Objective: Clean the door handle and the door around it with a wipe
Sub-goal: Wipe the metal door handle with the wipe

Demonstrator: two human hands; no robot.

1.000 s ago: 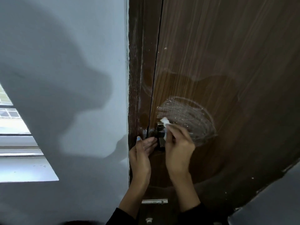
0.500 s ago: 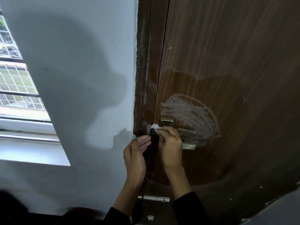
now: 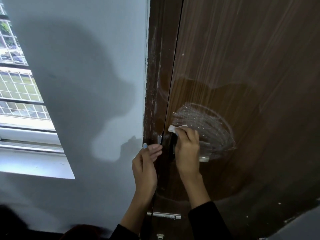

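A dark brown wooden door (image 3: 242, 66) fills the right side, with a fan of wet wipe streaks (image 3: 206, 125) above the handle. My right hand (image 3: 187, 149) pinches a white wipe (image 3: 174, 128) and presses it against the door just above the lock plate, beside the door's edge. The hand hides most of the metal door handle; only its tip (image 3: 204, 159) shows. My left hand (image 3: 147, 163) rests with straight fingers against the brown door frame (image 3: 155, 84) at handle height.
A pale grey wall (image 3: 86, 66) lies left of the frame, with a barred window (image 3: 19, 94) and its white sill at far left. A metal bolt (image 3: 164, 215) sits on the door below my hands.
My right hand has moved the wipe up from the door's edge by the latch to just above the lock plate. The left hand stays on the frame. The view has shifted.
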